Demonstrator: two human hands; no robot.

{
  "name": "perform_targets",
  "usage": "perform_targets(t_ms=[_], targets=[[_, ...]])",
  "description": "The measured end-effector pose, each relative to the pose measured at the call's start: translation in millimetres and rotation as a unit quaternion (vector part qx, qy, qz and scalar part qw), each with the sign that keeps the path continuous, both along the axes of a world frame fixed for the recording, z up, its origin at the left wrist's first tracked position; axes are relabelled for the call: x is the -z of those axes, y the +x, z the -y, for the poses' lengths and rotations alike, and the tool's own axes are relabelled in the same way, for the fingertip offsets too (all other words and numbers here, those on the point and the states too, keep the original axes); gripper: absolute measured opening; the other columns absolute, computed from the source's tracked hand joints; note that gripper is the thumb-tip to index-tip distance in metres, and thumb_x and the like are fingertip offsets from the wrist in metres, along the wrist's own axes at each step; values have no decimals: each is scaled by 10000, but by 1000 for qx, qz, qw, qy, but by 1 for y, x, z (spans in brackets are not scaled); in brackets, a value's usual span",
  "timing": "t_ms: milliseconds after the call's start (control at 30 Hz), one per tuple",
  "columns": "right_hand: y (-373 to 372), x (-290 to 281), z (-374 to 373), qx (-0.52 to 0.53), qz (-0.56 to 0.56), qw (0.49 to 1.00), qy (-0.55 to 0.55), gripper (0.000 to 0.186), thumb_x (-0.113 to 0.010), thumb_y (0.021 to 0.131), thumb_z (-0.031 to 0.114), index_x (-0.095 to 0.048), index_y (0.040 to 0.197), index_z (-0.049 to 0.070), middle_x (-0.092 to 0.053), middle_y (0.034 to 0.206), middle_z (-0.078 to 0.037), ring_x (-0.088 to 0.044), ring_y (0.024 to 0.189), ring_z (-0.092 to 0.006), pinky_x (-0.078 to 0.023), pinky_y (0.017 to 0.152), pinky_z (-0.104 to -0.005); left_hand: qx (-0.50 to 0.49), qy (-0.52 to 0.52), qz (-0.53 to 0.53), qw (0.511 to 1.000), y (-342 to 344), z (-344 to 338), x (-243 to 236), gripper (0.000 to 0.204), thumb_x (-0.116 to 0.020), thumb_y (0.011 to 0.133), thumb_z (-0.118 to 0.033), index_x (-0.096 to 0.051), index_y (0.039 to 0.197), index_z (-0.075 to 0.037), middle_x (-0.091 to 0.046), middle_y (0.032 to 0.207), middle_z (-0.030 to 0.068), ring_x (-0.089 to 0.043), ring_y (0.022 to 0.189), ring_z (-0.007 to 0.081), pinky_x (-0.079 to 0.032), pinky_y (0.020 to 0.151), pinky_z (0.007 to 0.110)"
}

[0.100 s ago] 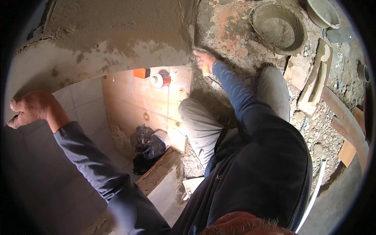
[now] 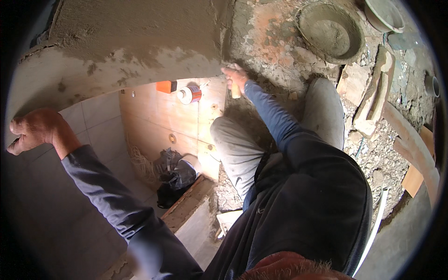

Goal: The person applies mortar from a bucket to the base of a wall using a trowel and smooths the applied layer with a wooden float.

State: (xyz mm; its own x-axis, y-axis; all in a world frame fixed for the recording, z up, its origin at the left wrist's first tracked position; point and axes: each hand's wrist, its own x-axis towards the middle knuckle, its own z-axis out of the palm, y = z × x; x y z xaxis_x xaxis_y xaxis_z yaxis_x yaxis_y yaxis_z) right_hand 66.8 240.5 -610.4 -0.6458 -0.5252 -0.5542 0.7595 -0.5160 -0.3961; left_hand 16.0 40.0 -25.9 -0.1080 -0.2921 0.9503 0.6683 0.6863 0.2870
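My right hand [image 2: 236,77] grips a tool with a pale wooden handle [image 2: 235,92] at the right corner of a mortar-coated ledge [image 2: 130,28]; the tool's working end is hard to make out. My left hand [image 2: 37,130], fingers curled, is at the left end of the ledge’s front face [image 2: 116,70]; what it grips is hidden. Below the ledge is a tiled recess [image 2: 102,112], with an orange-and-black object [image 2: 165,87] and a white-and-red can [image 2: 189,94] on a lit tiled surface.
Two mortar-coated bowls [image 2: 329,32] [image 2: 382,14] are at upper right. Broken pieces [image 2: 352,84], long strips [image 2: 410,144] and a pipe end [image 2: 431,86] lie on the rubble at right. Dark plastic bags [image 2: 179,175] sit in the recess near my bent legs [image 2: 235,144].
My right hand has moved slightly left along the ledge's corner with the wooden-handled tool. My left hand has barely moved.
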Motion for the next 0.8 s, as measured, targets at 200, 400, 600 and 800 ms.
perform_targets(t_ms=[200, 400, 600, 800], targets=[[45, -30, 12, 3, -99, 991, 87, 582, -711, 880, 201, -379, 1329, 39, -483, 667, -20, -469, 441, -125, -425, 367, -323, 25, -6, -15, 1000, -3, -7, 2, 186, -508, 976, -244, -661, 900, -170, -635, 885, -80, -528, 733, 49, -407, 657, 250], [64, -39, -68, -66, -123, 987, 73, 633, -727, 877, 259, -388, 1366, 45, -524, 752, -19, -438, 490, -78, -425, 377, -269, -75, -51, 16, 996, -2, -1, 2, 129, -512, 958, -245, -601, 970, -153, -625, 920, -35, -544, 750, 80, -424, 652, 279], [-65, -7, -126, -72, -127, 986, 77, 485, -677, 899, 421, -497, 1183, 72, -481, 765, 24, -455, 546, -64, -444, 420, -228, -110, -57, 32, 992, -1, 10, 3, 157, -503, 949, -249, -522, 1054, -133, -601, 966, 9, -545, 781, 114, -436, 666, 300], [-93, 22, -110, -213, -49, 972, 88, 522, -644, 918, 458, -516, 1196, 35, -470, 748, 28, -466, 553, -63, -440, 425, -233, -108, -61, 31, 992, 0, 13, 2, 247, -494, 940, -252, -444, 1138, -113, -576, 1012, 52, -547, 812, 148, -447, 679, 322]])
